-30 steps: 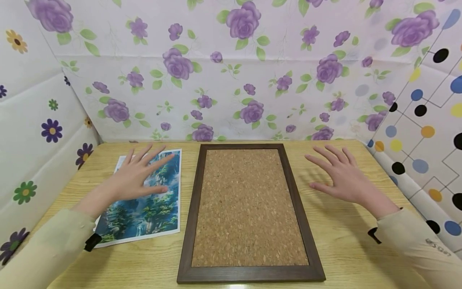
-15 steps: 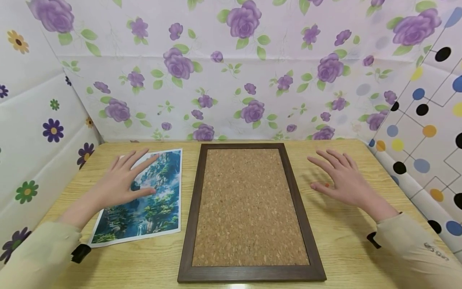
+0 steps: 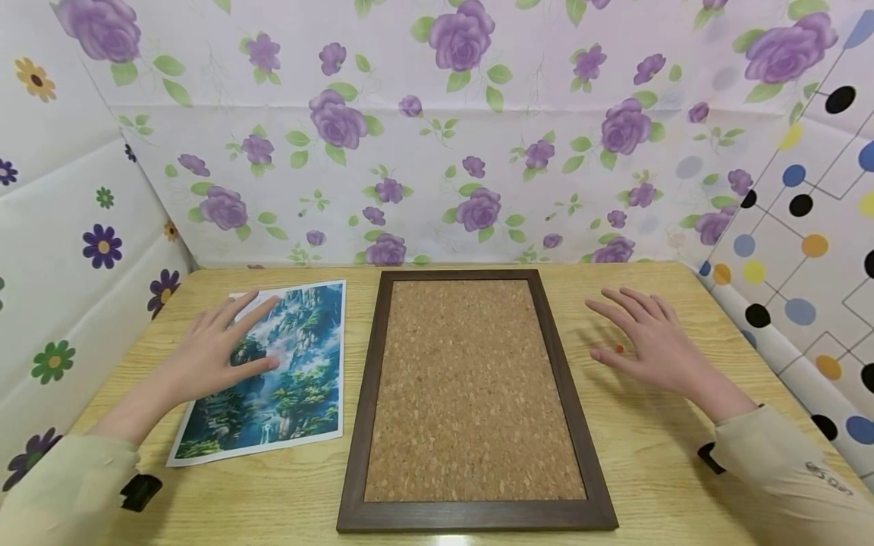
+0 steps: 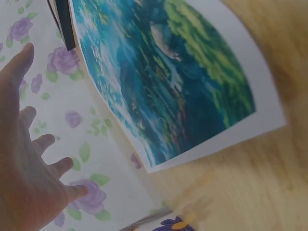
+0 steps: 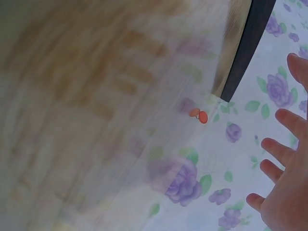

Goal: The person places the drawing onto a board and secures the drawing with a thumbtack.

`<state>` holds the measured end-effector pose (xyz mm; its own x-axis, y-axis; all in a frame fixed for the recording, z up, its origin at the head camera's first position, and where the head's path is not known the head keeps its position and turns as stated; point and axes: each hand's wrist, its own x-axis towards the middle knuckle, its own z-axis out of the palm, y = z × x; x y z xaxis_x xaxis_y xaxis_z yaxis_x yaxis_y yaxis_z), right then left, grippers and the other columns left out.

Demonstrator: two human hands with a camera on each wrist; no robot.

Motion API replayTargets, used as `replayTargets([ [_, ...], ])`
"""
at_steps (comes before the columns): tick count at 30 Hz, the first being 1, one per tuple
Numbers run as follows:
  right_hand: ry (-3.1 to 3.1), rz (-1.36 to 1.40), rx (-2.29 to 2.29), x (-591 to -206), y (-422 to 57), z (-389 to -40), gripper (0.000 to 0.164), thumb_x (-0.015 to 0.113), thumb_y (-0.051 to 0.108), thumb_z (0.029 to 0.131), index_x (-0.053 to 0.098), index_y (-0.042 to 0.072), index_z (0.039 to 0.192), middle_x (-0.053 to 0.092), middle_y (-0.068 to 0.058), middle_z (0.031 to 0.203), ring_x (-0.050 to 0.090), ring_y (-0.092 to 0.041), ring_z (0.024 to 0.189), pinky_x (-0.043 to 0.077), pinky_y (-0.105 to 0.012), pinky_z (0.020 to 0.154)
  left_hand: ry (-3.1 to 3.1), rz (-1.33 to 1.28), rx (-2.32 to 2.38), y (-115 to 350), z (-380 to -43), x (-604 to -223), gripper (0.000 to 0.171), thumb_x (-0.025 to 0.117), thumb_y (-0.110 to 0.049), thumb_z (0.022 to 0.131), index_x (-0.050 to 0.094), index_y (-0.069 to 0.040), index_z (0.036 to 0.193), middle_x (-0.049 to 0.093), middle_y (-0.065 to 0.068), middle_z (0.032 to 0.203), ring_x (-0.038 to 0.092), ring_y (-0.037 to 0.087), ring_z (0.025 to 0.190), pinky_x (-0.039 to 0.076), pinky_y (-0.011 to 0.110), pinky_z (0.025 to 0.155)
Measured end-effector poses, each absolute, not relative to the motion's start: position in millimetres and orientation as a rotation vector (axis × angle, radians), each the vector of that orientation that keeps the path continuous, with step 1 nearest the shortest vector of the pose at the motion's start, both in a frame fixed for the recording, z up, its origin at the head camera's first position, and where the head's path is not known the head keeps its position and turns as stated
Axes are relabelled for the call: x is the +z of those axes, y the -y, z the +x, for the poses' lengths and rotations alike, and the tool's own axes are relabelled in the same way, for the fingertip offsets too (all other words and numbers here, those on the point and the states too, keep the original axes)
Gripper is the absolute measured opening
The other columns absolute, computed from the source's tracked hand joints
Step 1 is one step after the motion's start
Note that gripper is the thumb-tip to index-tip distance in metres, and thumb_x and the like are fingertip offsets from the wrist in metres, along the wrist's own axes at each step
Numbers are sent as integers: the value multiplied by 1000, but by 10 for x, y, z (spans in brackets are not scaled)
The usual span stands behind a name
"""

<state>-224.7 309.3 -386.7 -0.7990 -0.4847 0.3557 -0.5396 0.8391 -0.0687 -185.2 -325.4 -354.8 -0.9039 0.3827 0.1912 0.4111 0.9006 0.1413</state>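
My left hand [image 3: 212, 353], fingers spread, hovers over the left side of a printed landscape picture [image 3: 300, 379] lying on the table. The left wrist view shows this picture [image 4: 159, 82] with one corner slightly raised and the left hand [image 4: 29, 163] apart from it. On the other side, my right hand [image 3: 658, 349] is held above the table with nothing in it. A small red thumbtack [image 3: 620, 349] shows between its thumb and forefinger, on the tabletop. From the right wrist, the thumbtack [image 5: 203, 117] stands out beside its reflection, clear of the right hand [image 5: 286, 187].
A cork board [image 3: 471, 394] in a dark brown frame [image 3: 478, 517] lies in the middle of the wooden table [image 3: 293, 500]. Flower-patterned sheets [image 3: 437, 136] enclose the back and left, and a dotted sheet [image 3: 806, 288] stands at the right.
The left hand has moved left and a little nearer, uncovering more of the picture. My right hand has shifted slightly nearer, and the red thumbtack has come into view.
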Motion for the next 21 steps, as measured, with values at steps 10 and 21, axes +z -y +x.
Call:
replayTargets([
  [10, 2699, 771, 255, -3898, -3138, -2247, 75, 74, 45, 85, 43, 26, 151, 39, -17, 155, 32, -45, 141, 23, -68, 108, 2925, -577, -317, 3377, -1811, -3617, 96, 72, -49, 86, 17, -25, 160, 20, 24, 162, 27, 60, 136, 21, 80, 103],
  [21, 2714, 764, 290, -3917, -3125, -2247, 73, 74, 43, 86, 44, 26, 150, 40, -15, 155, 33, -45, 141, 27, -70, 106, 2996, -480, -375, 3532, -1788, -3673, 99, 73, -48, 86, 12, -26, 161, 13, 28, 162, 27, 62, 136, 27, 81, 98],
])
